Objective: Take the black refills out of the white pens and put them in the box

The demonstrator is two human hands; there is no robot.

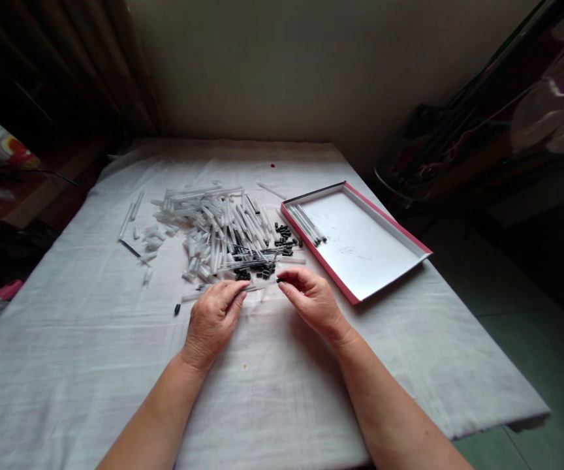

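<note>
My left hand (216, 318) pinches a clear pen barrel (262, 285) that points to the right. At the barrel's right end, my right hand (311, 301) holds a small black plug (279, 280) between thumb and fingers; whether the plug is inside the barrel I cannot tell. Just beyond both hands lies a heap of clear pen barrels and caps (208, 222). Thin dark ink refills (247, 259) are spread along the heap's near side. Loose black plugs (286, 236) gather at its right edge.
A shallow red-edged box lid (360, 228) sits to the right, with several pens (306, 223) along its left side. One black plug (177, 309) lies apart on the left. A white cloth (91, 365) covers the table, whose right edge drops to a tiled floor.
</note>
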